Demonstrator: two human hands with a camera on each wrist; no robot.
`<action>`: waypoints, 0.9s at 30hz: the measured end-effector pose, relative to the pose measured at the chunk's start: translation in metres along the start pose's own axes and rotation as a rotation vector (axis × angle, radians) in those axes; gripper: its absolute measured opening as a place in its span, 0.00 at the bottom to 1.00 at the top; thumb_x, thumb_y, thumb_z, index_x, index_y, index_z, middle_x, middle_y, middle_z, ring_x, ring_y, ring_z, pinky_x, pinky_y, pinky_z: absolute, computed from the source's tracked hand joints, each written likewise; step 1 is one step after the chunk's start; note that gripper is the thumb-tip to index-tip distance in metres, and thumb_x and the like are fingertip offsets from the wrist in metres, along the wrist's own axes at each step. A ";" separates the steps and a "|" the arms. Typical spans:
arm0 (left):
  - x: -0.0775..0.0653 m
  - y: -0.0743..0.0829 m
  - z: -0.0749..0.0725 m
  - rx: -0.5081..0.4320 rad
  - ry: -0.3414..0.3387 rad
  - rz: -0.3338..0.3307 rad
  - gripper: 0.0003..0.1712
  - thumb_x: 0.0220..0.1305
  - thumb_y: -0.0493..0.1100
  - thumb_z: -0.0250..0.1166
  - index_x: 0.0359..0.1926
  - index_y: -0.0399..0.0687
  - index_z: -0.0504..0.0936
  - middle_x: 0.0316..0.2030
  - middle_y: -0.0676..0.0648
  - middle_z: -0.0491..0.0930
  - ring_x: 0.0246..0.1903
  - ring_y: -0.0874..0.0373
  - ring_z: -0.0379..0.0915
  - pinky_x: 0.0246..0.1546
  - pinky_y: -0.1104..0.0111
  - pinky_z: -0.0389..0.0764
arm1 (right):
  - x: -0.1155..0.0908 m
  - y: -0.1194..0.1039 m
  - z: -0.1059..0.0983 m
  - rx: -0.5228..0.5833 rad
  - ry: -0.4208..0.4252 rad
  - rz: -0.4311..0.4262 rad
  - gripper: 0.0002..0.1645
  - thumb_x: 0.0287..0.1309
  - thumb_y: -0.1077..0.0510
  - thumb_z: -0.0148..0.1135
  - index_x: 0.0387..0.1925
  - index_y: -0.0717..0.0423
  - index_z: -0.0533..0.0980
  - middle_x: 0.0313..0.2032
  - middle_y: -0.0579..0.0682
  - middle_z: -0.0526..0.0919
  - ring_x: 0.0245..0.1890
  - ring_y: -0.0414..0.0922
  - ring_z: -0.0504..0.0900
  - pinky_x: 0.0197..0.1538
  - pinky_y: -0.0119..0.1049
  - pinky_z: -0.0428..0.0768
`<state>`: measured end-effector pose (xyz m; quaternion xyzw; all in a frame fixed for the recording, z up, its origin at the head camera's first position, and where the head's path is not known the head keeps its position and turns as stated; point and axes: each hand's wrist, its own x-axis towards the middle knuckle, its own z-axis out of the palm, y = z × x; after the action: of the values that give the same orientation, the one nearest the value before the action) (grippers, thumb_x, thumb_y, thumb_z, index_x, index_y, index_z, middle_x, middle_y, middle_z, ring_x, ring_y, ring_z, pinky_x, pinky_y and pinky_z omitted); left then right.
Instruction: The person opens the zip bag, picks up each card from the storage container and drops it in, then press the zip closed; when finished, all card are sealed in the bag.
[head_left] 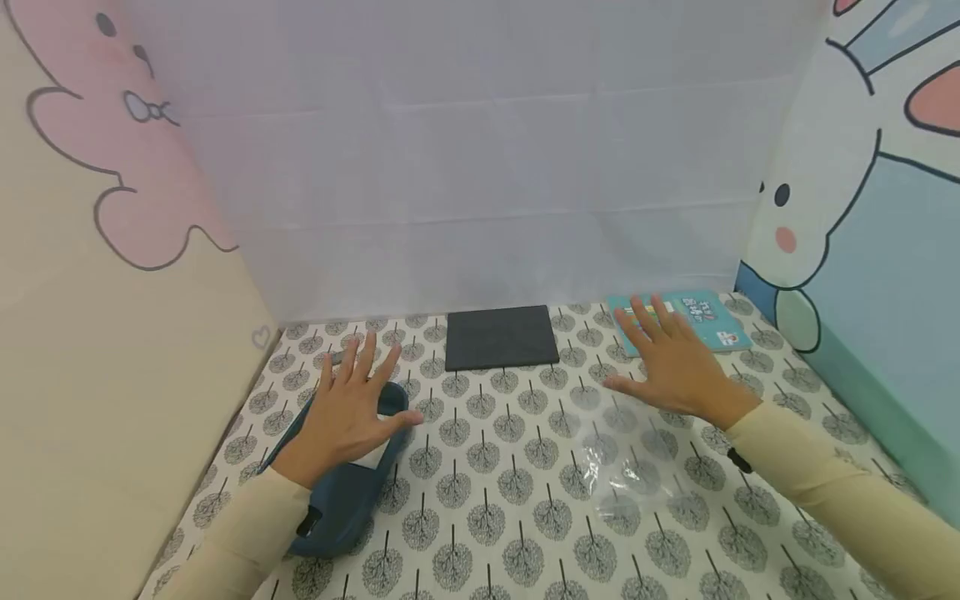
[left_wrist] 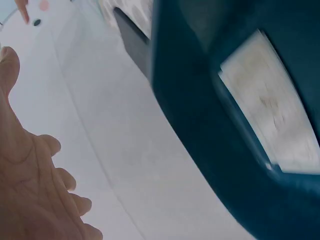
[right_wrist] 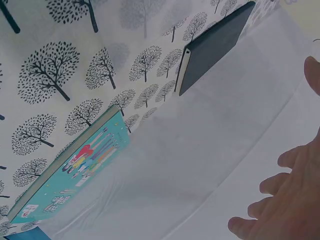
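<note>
My left hand (head_left: 345, 421) is held with fingers spread above a dark teal tray (head_left: 341, 504) at the left of the table. Inside that tray lies a flat white piece (left_wrist: 272, 107), partly hidden by the hand in the head view. On the right, my right hand (head_left: 671, 367) also has its fingers spread and holds nothing. It overlaps a turquoise picture book (head_left: 712, 321) in the head view. Below it on the cloth lies a clear plastic bag or sheet (head_left: 630, 467). A black notebook (head_left: 501, 337) lies at the back between the two hands.
A cloth (head_left: 483, 483) printed with trees covers the table. A small grey object (head_left: 337, 357) lies behind the left hand. A white curtain (head_left: 487, 167) closes off the back, with cartoon-printed panels at both sides.
</note>
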<state>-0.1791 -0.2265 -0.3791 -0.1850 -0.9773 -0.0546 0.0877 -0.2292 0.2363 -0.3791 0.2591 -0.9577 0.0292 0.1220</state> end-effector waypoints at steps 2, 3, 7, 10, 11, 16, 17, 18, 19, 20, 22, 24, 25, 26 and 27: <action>-0.009 0.013 0.003 -0.002 -0.003 0.021 0.60 0.59 0.81 0.53 0.81 0.53 0.48 0.78 0.36 0.35 0.76 0.37 0.27 0.68 0.35 0.31 | -0.007 -0.006 0.003 0.000 0.002 -0.020 0.62 0.61 0.25 0.56 0.79 0.59 0.47 0.77 0.66 0.44 0.76 0.64 0.36 0.71 0.67 0.45; -0.013 0.020 0.004 -0.005 -0.008 0.026 0.60 0.59 0.81 0.53 0.80 0.53 0.48 0.78 0.37 0.36 0.76 0.37 0.28 0.68 0.35 0.32 | -0.011 -0.009 0.005 -0.001 0.004 -0.032 0.62 0.60 0.25 0.56 0.79 0.58 0.48 0.77 0.66 0.45 0.76 0.64 0.36 0.70 0.67 0.45; -0.027 0.052 0.011 -0.053 -0.052 0.015 0.57 0.60 0.78 0.57 0.79 0.51 0.56 0.78 0.38 0.44 0.76 0.39 0.38 0.70 0.38 0.38 | -0.028 -0.020 0.009 0.022 -0.003 -0.061 0.60 0.60 0.24 0.56 0.79 0.56 0.51 0.77 0.64 0.48 0.76 0.64 0.40 0.71 0.67 0.45; -0.031 0.074 0.021 -0.136 -0.076 -0.002 0.44 0.62 0.67 0.65 0.71 0.47 0.71 0.71 0.40 0.65 0.70 0.43 0.61 0.71 0.44 0.50 | -0.040 -0.027 0.010 0.052 -0.053 -0.081 0.57 0.60 0.27 0.59 0.77 0.57 0.56 0.75 0.63 0.57 0.74 0.65 0.52 0.70 0.64 0.53; -0.032 0.081 0.025 -0.155 -0.083 -0.001 0.38 0.62 0.63 0.67 0.66 0.47 0.76 0.66 0.41 0.72 0.65 0.44 0.69 0.69 0.47 0.58 | -0.044 -0.028 0.011 0.062 -0.075 -0.090 0.55 0.59 0.28 0.62 0.75 0.57 0.60 0.72 0.63 0.62 0.72 0.65 0.58 0.69 0.64 0.57; -0.031 0.105 0.043 -0.220 -0.126 0.024 0.12 0.62 0.52 0.71 0.41 0.52 0.86 0.38 0.54 0.85 0.36 0.57 0.81 0.39 0.61 0.81 | -0.065 -0.035 0.021 0.107 -0.207 -0.147 0.32 0.52 0.39 0.73 0.55 0.50 0.82 0.50 0.51 0.85 0.48 0.53 0.84 0.46 0.52 0.82; -0.030 0.109 0.046 -0.245 -0.148 0.021 0.09 0.62 0.51 0.71 0.38 0.53 0.85 0.35 0.56 0.84 0.32 0.60 0.79 0.33 0.64 0.80 | -0.069 -0.036 0.024 0.119 -0.232 -0.164 0.27 0.50 0.41 0.75 0.50 0.47 0.84 0.45 0.46 0.86 0.42 0.48 0.85 0.40 0.48 0.83; -0.030 0.112 0.050 -0.268 -0.166 0.017 0.08 0.62 0.50 0.71 0.35 0.53 0.84 0.33 0.57 0.82 0.30 0.62 0.77 0.31 0.65 0.78 | -0.073 -0.038 0.028 0.132 -0.252 -0.179 0.22 0.48 0.42 0.76 0.44 0.45 0.85 0.40 0.41 0.86 0.36 0.43 0.84 0.34 0.44 0.82; -0.030 0.115 0.052 -0.290 -0.188 0.011 0.08 0.62 0.50 0.71 0.34 0.53 0.84 0.32 0.57 0.81 0.29 0.63 0.75 0.29 0.66 0.77 | -0.077 -0.040 0.031 0.146 -0.266 -0.200 0.18 0.46 0.44 0.76 0.40 0.42 0.85 0.36 0.37 0.84 0.32 0.39 0.82 0.30 0.40 0.80; -0.030 0.119 0.056 -0.315 -0.211 0.004 0.07 0.62 0.49 0.70 0.33 0.53 0.83 0.31 0.57 0.80 0.28 0.64 0.74 0.29 0.67 0.77 | -0.080 -0.042 0.035 0.161 -0.266 -0.227 0.16 0.44 0.46 0.77 0.37 0.42 0.85 0.33 0.35 0.82 0.29 0.36 0.79 0.26 0.37 0.78; -0.029 0.125 0.063 -0.342 -0.245 0.002 0.07 0.63 0.48 0.70 0.32 0.52 0.83 0.32 0.57 0.80 0.29 0.65 0.74 0.30 0.67 0.77 | -0.085 -0.046 0.041 0.175 -0.255 -0.269 0.12 0.42 0.48 0.77 0.32 0.40 0.84 0.29 0.33 0.78 0.24 0.32 0.74 0.23 0.33 0.73; -0.028 0.131 0.070 -0.348 -0.250 0.013 0.07 0.62 0.48 0.70 0.31 0.52 0.84 0.33 0.57 0.81 0.30 0.65 0.74 0.31 0.67 0.78 | -0.087 -0.049 0.046 0.168 -0.223 -0.306 0.10 0.42 0.49 0.77 0.30 0.40 0.83 0.28 0.33 0.78 0.22 0.31 0.72 0.22 0.31 0.72; -0.028 0.134 0.074 -0.352 -0.252 0.017 0.06 0.62 0.48 0.70 0.31 0.52 0.84 0.34 0.57 0.81 0.30 0.65 0.74 0.31 0.67 0.78 | -0.087 -0.050 0.047 0.163 -0.205 -0.325 0.09 0.43 0.50 0.76 0.29 0.40 0.83 0.28 0.34 0.78 0.22 0.31 0.71 0.22 0.30 0.72; -0.027 0.137 0.077 -0.355 -0.249 0.024 0.06 0.62 0.48 0.70 0.31 0.52 0.84 0.34 0.58 0.81 0.31 0.65 0.75 0.32 0.67 0.78 | -0.087 -0.051 0.048 0.154 -0.185 -0.341 0.08 0.44 0.51 0.76 0.28 0.41 0.83 0.27 0.34 0.77 0.21 0.31 0.70 0.21 0.30 0.71; -0.026 0.140 0.079 -0.358 -0.247 0.030 0.06 0.62 0.48 0.70 0.32 0.53 0.85 0.34 0.58 0.81 0.31 0.66 0.75 0.33 0.68 0.79 | -0.086 -0.052 0.049 0.144 -0.174 -0.349 0.07 0.46 0.51 0.75 0.24 0.40 0.82 0.25 0.33 0.76 0.19 0.31 0.68 0.20 0.29 0.70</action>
<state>-0.1155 -0.0946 -0.4512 -0.2175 -0.9524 -0.2031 -0.0662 -0.1417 0.2282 -0.4482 0.4309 -0.9005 0.0533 0.0232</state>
